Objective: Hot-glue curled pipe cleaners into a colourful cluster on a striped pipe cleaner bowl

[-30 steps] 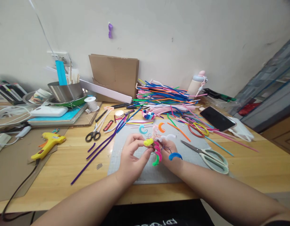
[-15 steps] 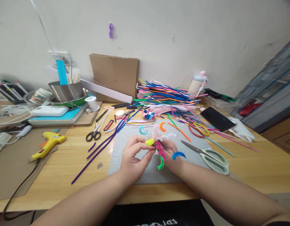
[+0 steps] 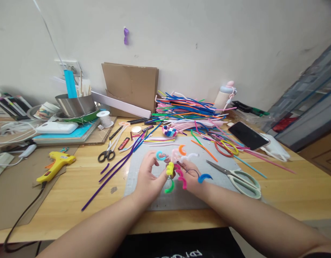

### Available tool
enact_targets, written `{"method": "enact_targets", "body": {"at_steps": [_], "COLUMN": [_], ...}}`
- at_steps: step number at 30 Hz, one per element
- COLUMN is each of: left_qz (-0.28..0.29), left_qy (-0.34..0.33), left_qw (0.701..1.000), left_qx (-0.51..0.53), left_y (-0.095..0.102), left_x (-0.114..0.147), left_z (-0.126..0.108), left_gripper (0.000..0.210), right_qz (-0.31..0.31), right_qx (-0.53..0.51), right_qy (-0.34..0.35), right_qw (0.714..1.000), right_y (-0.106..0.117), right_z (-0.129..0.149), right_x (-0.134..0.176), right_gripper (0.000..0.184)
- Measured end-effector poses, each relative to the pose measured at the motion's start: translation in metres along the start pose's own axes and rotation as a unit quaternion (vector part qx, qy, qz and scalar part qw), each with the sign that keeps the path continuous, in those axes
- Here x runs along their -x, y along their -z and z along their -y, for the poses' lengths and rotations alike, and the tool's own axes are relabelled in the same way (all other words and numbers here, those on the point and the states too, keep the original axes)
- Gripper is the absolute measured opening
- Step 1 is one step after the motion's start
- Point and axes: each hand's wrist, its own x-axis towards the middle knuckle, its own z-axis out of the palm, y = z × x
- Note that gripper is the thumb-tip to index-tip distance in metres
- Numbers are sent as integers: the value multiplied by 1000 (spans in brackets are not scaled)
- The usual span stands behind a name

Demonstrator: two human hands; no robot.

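Observation:
Above the grey mat [image 3: 143,197], both hands close on a bunch of curled pipe cleaners [image 3: 181,177] on thin stems. My left hand [image 3: 150,179] pinches it from the left, near a yellow curl [image 3: 169,168], with a light-blue curl [image 3: 160,155] by its fingertips. My right hand [image 3: 193,179] grips from the right, its fingers largely behind the bunch. A dark-blue curl [image 3: 204,178] juts out over that wrist, and a green curl [image 3: 170,186] hangs at the bottom. Orange, white, pink and magenta curls stick out too. Where the stems meet is hidden by the fingers.
Light-green scissors [image 3: 244,182] lie right of my right hand. A heap of pipe cleaners [image 3: 189,111] sits at the back. Purple pipe cleaners [image 3: 111,175], black-handled scissors [image 3: 106,154] and a yellow glue gun [image 3: 56,165] are leftward; a phone [image 3: 248,136] lies at right.
The bunch has turned in my hands: the green curl has swung left and the yellow one now points upright. My left fingers have lifted and spread somewhat.

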Motion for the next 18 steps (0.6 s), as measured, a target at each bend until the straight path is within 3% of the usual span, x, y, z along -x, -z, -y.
{"method": "enact_targets", "body": {"at_steps": [4, 8, 12, 18], "left_qz": [7, 14, 67, 133], "left_qy": [21, 91, 183, 233], "left_qw": [1000, 994, 962, 933], "left_qx": [13, 66, 189, 241], "left_y": [2, 4, 8, 9], "left_x": [-2, -3, -10, -18], "left_z": [2, 6, 9, 5], "left_gripper": [12, 16, 28, 29], "right_qz": [46, 71, 86, 95], "right_qx": [15, 34, 50, 67], "right_qy": [1, 10, 23, 17], "right_qw": [999, 997, 995, 993], "right_y": [2, 4, 5, 10], "right_z": [8, 18, 24, 25], "right_x": [-1, -4, -8, -9], "right_gripper": [30, 31, 36, 38]}}
